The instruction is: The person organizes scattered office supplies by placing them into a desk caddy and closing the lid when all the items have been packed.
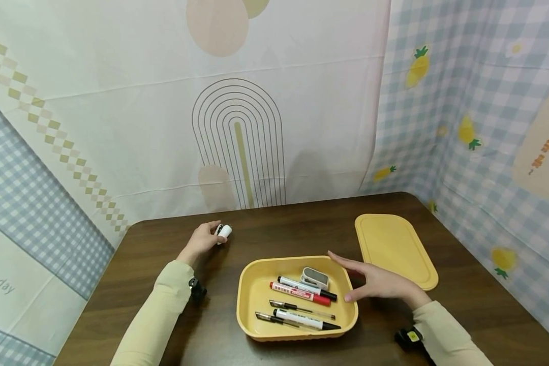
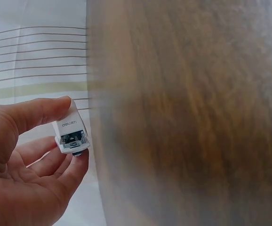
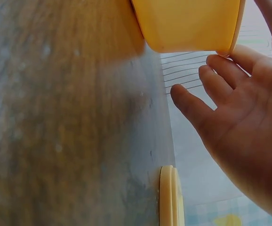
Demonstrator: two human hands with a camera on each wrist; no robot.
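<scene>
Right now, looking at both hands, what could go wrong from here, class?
The white stapler might slip, since the left hand holds it between thumb and fingers.

The yellow box could slide or tilt if the right hand presses unevenly, as it touches only the right end.

The red marker lies loose in the box, so a knock might make it roll.
</scene>
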